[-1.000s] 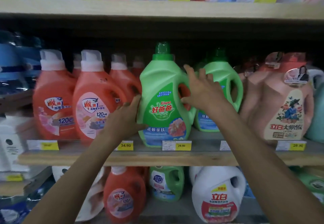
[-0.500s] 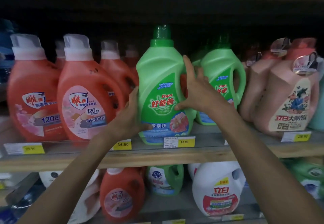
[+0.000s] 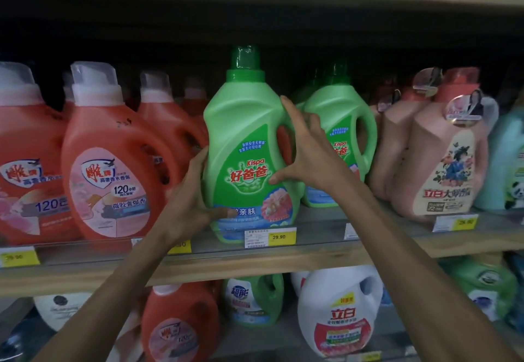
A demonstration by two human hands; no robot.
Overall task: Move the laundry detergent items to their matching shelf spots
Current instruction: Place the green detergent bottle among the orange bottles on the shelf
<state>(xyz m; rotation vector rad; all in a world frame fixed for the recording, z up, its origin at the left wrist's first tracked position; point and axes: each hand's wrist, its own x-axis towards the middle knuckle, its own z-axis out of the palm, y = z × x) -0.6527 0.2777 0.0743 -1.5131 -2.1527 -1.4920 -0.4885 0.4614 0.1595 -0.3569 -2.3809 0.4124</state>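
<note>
The middle shelf (image 3: 283, 262) runs across the whole frame and holds detergent in colour blocks: orange-red bottles (image 3: 107, 168) at the left, pink bottles (image 3: 442, 163) at the right, and green in the centre. On the shelf below, at the lower edge of the frame, stand mixed jugs, among them a white bottle (image 3: 340, 319).

The green Kispa bottle (image 3: 243, 149) stands upright at the centre of the frame, its base on the front lip of the middle shelf. It is just beside the orange-red row on one side and a second green bottle (image 3: 346, 123) of the same make on the other. All these bottles are opaque and capped, so how full they are cannot be told.

The left hand (image 3: 192, 191) grips the Kispa bottle's left flank, thumb wrapped over the lower label. The right hand (image 3: 309, 154) lies against the handle side, fingers nearly straight and pointing up, thumb pressed on the label.

A price tag (image 3: 269, 237) reading 29.90 sits directly under the bottle.

The step in hand looks like seating this bottle in its green slot. The next move probably calls for a level push back, label facing out, without knocking either neighbour.
</note>
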